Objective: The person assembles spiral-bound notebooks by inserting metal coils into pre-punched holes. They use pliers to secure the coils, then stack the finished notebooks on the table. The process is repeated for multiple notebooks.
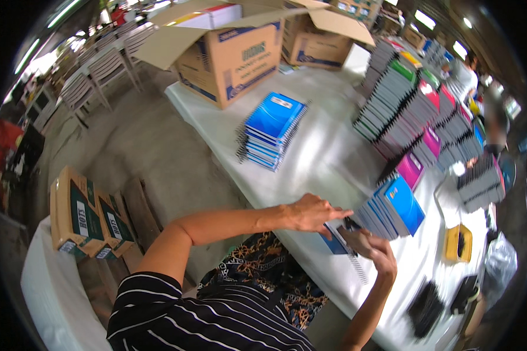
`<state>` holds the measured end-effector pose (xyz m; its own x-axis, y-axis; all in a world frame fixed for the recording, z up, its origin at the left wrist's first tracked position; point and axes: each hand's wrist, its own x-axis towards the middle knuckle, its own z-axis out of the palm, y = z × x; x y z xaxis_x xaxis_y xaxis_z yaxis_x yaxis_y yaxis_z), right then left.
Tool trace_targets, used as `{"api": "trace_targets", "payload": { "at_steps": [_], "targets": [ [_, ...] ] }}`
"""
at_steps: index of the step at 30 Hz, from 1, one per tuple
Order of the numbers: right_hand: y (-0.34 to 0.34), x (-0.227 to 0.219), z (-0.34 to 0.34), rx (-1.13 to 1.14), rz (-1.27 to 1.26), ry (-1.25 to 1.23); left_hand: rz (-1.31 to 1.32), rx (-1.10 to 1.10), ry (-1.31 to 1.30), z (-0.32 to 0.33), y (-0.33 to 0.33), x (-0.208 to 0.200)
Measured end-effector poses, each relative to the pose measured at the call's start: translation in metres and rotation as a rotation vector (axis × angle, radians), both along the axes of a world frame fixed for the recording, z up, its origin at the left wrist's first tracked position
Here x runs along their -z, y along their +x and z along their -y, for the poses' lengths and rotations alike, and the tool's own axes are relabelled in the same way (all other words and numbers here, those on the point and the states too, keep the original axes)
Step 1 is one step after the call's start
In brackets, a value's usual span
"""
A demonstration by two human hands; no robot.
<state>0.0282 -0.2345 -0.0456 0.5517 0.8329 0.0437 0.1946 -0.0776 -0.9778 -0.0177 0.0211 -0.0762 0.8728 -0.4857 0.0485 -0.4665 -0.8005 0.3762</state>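
View from the head camera. The left hand (310, 213) rests with fingers spread flat on a leaning row of blue spiral-bound notebooks (392, 207) near the front of the long white table (328, 158). The right hand (372, 248) is closed around one blue notebook with a wire spine (341, 243), held just beside that row. A separate stack of blue spiral notebooks (272, 128) lies further back. The tilted row could slide over if the left hand's pressure lapses; wire coils might snag.
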Motion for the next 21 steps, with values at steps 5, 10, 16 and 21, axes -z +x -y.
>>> {"api": "trace_targets", "payload": {
  "at_steps": [5, 10, 16, 21],
  "targets": [
    [-0.008, -0.013, -0.018, 0.129, 0.042, -0.351, 0.032, -0.046, -0.203, -0.001, 0.001, 0.017],
    [0.001, 0.026, 0.005, 0.121, 0.083, -0.117, -0.022, -0.13, -0.407, -0.002, -0.004, 0.025],
    [0.001, 0.006, -0.009, 0.139, -0.06, -0.178, -0.104, -0.23, -0.52, -0.005, -0.006, 0.031],
    [0.006, 0.017, -0.008, 0.019, -0.175, 0.107, -0.065, -0.249, -0.673, -0.002, -0.006, 0.045]
  ]
}}
